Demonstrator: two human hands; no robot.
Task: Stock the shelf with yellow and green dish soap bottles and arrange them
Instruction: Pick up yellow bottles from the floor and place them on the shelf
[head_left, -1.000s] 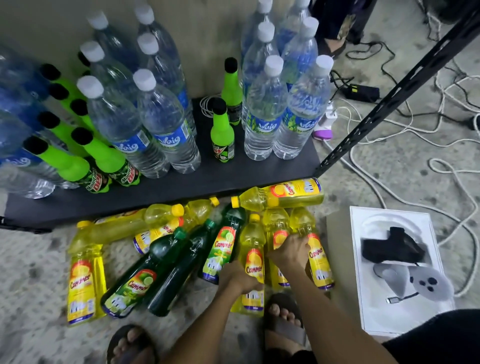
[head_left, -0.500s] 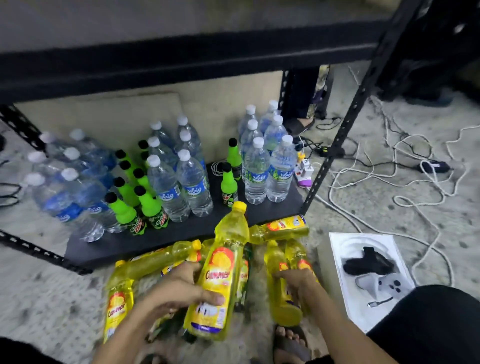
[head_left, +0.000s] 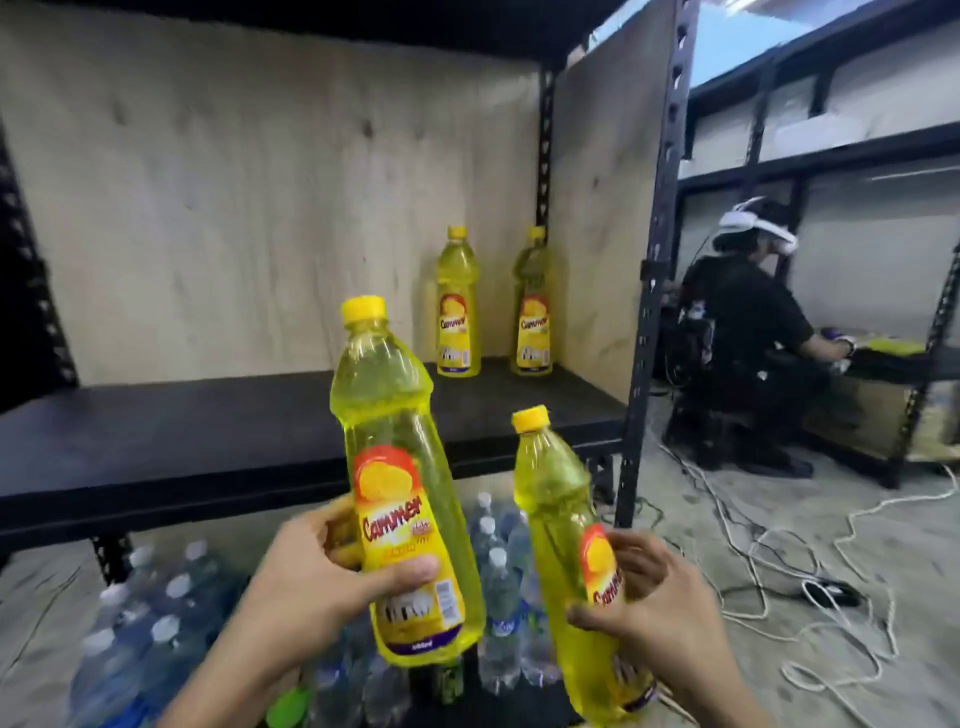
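My left hand (head_left: 306, 587) grips a yellow dish soap bottle (head_left: 400, 467) around its label and holds it upright in front of the black shelf board (head_left: 208, 431). My right hand (head_left: 660, 613) holds a second yellow bottle (head_left: 558, 519), tilted slightly left, lower and to the right. Two more yellow bottles (head_left: 457, 306) (head_left: 532, 312) stand upright side by side at the back right corner of that shelf, against the plywood back. No green soap bottle shows in this view.
Water bottles (head_left: 493, 582) fill the lower shelf under my hands. A black slotted upright post (head_left: 657, 260) bounds the shelf on the right. Beyond it a person with a headset (head_left: 748, 332) crouches at another rack. White cables (head_left: 810, 545) trail over the floor.
I have raised both yellow bottles from the floor pile to the height of the middle shelf, and my view has swung up from the floor to that shelf.
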